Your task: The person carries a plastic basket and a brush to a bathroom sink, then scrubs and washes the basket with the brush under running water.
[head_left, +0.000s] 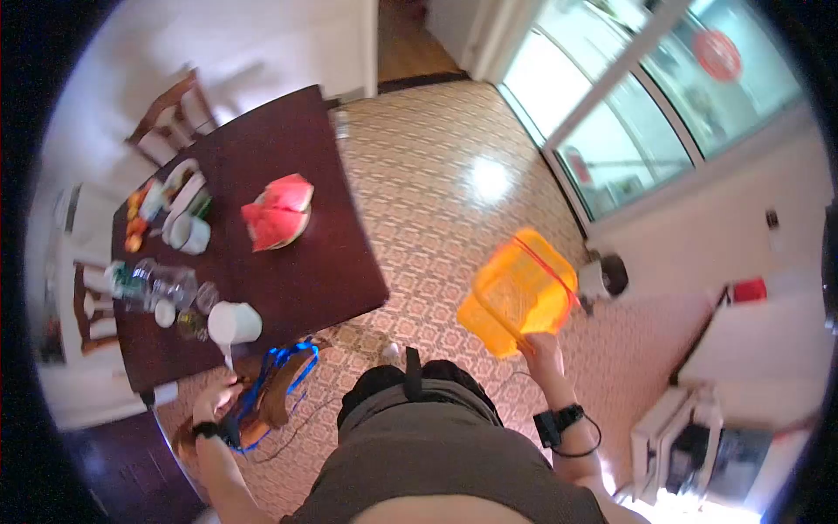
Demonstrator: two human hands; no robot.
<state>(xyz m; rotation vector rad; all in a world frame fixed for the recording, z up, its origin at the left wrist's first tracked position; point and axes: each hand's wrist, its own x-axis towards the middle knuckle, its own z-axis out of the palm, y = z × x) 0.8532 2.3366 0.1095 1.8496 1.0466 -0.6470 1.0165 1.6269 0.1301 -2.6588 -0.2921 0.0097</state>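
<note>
My right hand (543, 358) is closed round the near edge of a yellow-orange plastic basket (502, 301), held out above the tiled floor. A red strip, perhaps its handle, runs along the basket's far right side. Beside the table's near left corner, my left hand (218, 397) has its fingers together at the lower end of a thin white strip (229, 356). That strip hangs from a white roll-like cylinder (234, 323) at the table edge; whether it is paper is blurred. A wooden chair (278, 397) with blue straps (281, 356) on it stands right by this hand.
On the dark table (323, 253) lie cut watermelon pieces (279, 212), clear plastic bottles (166, 281), a white cup (189, 234) and orange fruit (135, 223). A bin (604, 276) stands against the right wall. Glass doors (624, 148) are at the back right.
</note>
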